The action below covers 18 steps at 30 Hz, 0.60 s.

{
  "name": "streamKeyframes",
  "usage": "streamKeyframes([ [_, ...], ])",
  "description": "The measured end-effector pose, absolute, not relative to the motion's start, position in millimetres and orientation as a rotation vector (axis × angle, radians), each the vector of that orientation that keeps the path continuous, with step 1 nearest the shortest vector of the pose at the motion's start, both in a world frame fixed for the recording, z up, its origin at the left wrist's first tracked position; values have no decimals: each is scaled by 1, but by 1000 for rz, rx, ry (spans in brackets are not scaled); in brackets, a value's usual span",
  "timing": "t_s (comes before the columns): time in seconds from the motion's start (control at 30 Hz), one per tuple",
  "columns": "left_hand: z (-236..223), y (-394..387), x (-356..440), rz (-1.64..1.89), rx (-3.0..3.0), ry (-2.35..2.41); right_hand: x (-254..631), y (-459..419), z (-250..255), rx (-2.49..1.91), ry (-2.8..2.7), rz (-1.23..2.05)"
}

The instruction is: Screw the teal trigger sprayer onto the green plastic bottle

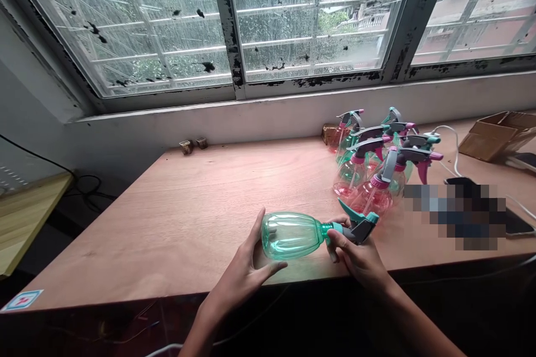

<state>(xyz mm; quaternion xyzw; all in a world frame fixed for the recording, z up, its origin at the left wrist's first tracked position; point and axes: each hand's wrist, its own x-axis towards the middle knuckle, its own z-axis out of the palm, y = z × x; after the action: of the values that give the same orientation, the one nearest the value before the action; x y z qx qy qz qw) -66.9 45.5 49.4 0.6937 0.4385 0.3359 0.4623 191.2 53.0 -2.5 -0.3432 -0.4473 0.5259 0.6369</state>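
Bottle between two hands

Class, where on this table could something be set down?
Bare: the table's left and middle, between the sticker, two small blocks, clustered spray bottles and held green bottle. Crowded: the right, with that cluster, a cardboard box and blurred items.

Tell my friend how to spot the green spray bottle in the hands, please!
Below the big window is a wooden table. Near its front edge, between the left hand and right hand, is a see-through green spray bottle with a teal-and-grey trigger. It is tipped sideways; the other spray bottles stand bunched together.
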Motion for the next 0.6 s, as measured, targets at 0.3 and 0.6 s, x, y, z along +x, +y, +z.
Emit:
streamKeyframes([
  [0.3, 48, 47, -72, 818, 1702, 1122, 192, 51, -1, -790, -1077, 1210],
  [0.6, 49, 44, -70, 840, 1726, 1123, 191, 52, 0, -786, -1041, 1228],
])
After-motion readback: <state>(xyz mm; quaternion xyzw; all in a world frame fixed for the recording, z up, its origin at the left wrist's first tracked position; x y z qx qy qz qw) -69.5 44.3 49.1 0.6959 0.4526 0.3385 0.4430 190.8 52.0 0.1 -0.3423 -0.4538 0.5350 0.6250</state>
